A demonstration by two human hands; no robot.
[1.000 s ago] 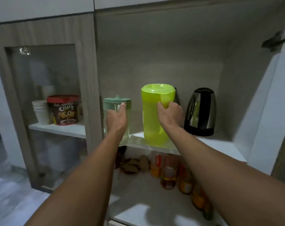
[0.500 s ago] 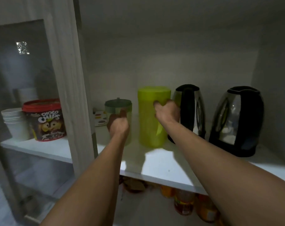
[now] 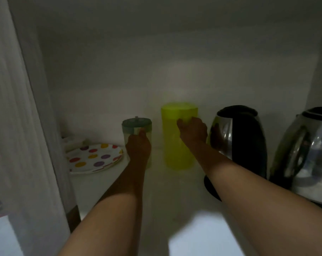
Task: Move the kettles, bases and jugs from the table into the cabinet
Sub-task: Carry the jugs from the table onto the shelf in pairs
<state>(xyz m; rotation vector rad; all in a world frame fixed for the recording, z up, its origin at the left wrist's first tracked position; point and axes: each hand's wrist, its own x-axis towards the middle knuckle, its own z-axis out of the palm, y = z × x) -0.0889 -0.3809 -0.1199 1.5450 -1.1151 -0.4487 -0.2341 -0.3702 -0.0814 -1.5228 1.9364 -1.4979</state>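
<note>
Head view: both jugs now pushed deeper onto the cabinet's white shelf, left of the black-and-steel kettle; left hand clasps the clear green-lidded jug, right hand the translucent lime plastic jug, release pending.

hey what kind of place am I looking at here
Most likely the inside of a kitchen cabinet at home. On its white shelf stand two steel kettles and a spotted plate, while the left hand grips a clear jug and the right hand a yellow-green jug.
</note>
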